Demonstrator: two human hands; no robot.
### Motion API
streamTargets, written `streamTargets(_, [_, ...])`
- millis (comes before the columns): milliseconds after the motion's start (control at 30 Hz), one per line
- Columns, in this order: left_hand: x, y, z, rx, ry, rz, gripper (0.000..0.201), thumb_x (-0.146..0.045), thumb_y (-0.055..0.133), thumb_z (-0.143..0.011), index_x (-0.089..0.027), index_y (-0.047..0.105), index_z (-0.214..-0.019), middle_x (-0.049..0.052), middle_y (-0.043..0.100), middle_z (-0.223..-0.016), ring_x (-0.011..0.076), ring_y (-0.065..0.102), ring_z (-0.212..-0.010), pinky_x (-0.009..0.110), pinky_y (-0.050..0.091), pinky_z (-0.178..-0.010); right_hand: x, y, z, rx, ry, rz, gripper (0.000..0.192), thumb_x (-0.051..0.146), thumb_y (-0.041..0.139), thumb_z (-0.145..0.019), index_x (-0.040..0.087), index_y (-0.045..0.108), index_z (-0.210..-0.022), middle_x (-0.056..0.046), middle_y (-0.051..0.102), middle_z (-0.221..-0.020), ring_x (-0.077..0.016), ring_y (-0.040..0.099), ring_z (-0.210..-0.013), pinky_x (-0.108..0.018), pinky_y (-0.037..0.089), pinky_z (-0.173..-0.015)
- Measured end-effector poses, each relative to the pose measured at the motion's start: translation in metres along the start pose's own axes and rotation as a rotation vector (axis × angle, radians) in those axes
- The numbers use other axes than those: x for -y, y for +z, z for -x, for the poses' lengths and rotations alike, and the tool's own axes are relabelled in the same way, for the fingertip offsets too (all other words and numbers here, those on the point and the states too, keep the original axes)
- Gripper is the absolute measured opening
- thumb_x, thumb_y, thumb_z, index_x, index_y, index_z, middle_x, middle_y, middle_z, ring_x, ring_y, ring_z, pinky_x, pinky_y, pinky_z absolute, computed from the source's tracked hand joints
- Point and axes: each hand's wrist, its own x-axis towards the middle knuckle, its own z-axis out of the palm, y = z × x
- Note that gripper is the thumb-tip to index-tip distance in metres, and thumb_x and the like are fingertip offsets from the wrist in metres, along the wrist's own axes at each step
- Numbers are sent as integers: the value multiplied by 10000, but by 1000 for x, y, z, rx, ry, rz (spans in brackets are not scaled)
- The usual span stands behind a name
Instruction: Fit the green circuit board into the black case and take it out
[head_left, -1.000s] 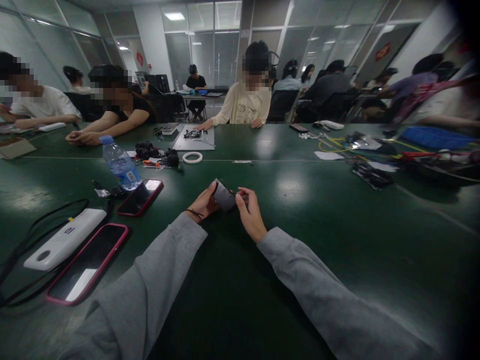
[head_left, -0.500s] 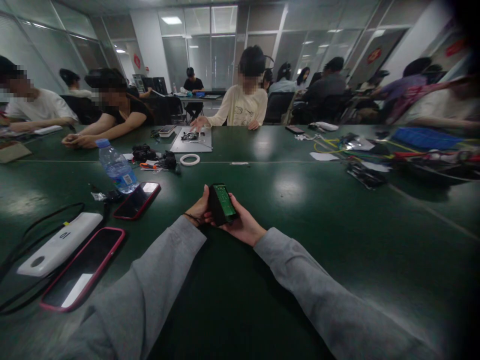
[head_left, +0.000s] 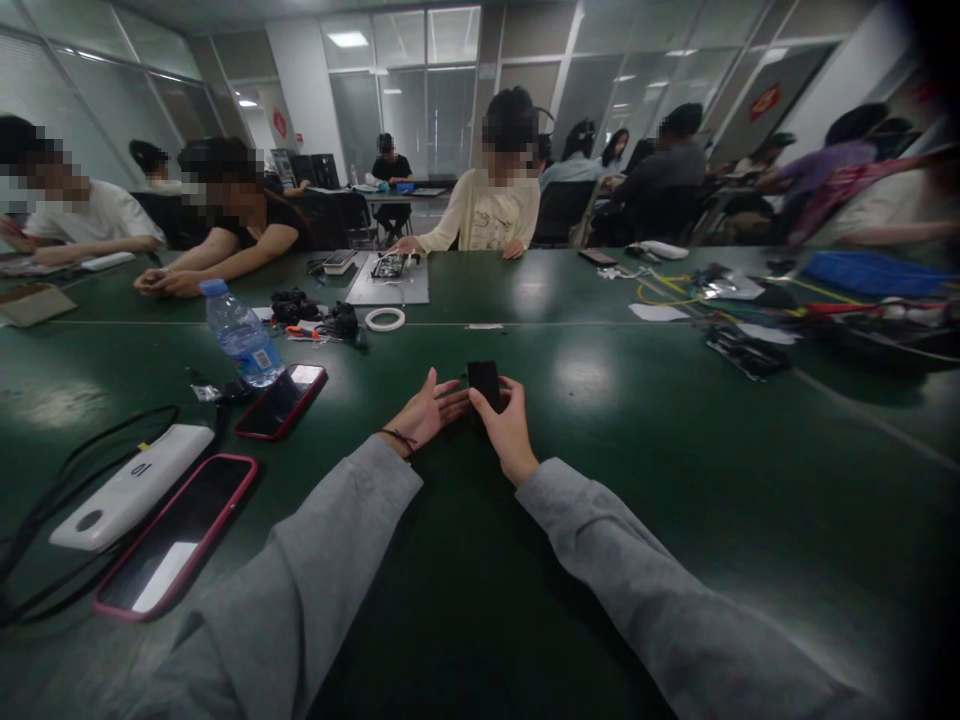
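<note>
1. The small black rectangular device stands upright on its short edge, dark face toward the camera and plain, with no lit screen showing; it looks slim and matt, and any detail on it is too small to tell.
2. The right hand grips this device from the near side: thumb on its left edge, fingers curled round the right edge, closed on it.
3. The left hand lies just beside the device on the left, palm up and fingers spread loosely open; its fingertips reach toward the device's lower left edge, and whether they touch it cannot be told. A thin dark band circles that wrist.
4. The device sits at the middle of the dark green table, just above its surface and near the person, whose grey sleeves run back to the near edge.
5. To the left lie a red-cased phone with dark screen up, and beside it a clear plastic water bottle with a blue cap.
6. Nearer on the left are a white oblong power bank with a black cable, and a second, pink-cased phone just beside it.
7. Farther off, a white roll of tape rests near a flat grey board, where another person in a cream top has a hand.
8. On the far right of the table lie tangled yellow cables and a blue tray.
</note>
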Motion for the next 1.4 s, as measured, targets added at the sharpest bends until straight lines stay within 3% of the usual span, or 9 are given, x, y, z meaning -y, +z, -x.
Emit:
streamTargets(167, [1,-3,-4,-28,-8,-36,293,-390,555,-841,-123,577,-959,63,638,-793,113,617,-709,239,483,-720,-2,0,2,65,-183,120,425,376,621,-773,190,504,-1136,-80,476,-1050,-206,490,-959,-392,417,-906])
streamTargets(267, [3,-5,-4,-20,52,-54,205,-276,620,-807,-129,586,-945,39,638,-798,95,613,-697,216,477,-675,8,-1,7,84,-303,160,386,333,590,-803,201,506,-1156,-83,465,-1075,-210,475,-1004,-387,410,-921])
streamTargets(533, [1,0,-1,-94,118,-84,328,-146,714,-705,-155,564,-997,5,642,-796,82,616,-641,207,467,-605,26,-7,15,-59,-441,185,383,345,533,-861,199,473,-1210,-87,456,-1132,-207,459,-1076,-399,387,-967])
streamTargets(700, [1,-2,-2,-146,137,-48,256,-157,685,-740,-153,569,-968,19,654,-815,91,617,-655,212,462,-591,16,-14,3,-139,-329,67,418,389,465,-903,214,432,-1281,-83,481,-1218,-199,476,-1105,-402,391,-980])
streamTargets(833, [0,-6,-5,-122,117,-34,146,-196,623,-799,-144,591,-932,30,656,-783,102,612,-642,225,465,-591,5,-18,-9,-40,-187,-65,429,381,395,-933,256,413,-1343,-42,430,-1359,-182,468,-1170,-399,358,-1031])
streamTargets(933, [-1,-8,-7,-104,83,-6,68,-180,579,-823,-127,594,-862,32,638,-715,105,599,-611,228,459,-581,0,-18,-12,74,-199,-103,385,348,385,-940,255,492,-1297,-8,442,-1366,-166,398,-1259,-382,263,-1103])
streamTargets(1033, [-2,-9,-7,-100,51,9,65,-164,551,-834,-116,592,-816,33,620,-675,104,584,-592,231,452,-581,0,-17,-12,164,-193,-88,352,352,392,-939,255,555,-1236,-9,508,-1304,-170,450,-1213,-380,297,-1083])
streamTargets(1300, [-3,-9,-6,-133,-20,49,138,-213,502,-865,-125,600,-825,47,631,-710,122,597,-640,248,464,-629,2,-16,-10,201,-172,-16,374,409,350,-956,270,517,-1261,-10,495,-1307,-169,442,-1219,-372,306,-1077])
streamTargets(1400, [-5,-11,-6,-125,-37,54,167,-229,488,-874,-122,611,-837,52,645,-728,125,600,-644,250,470,-641,0,-16,-11,213,-162,49,433,462,428,-917,261,473,-1298,-40,467,-1319,-191,420,-1236,-390,296,-1085])
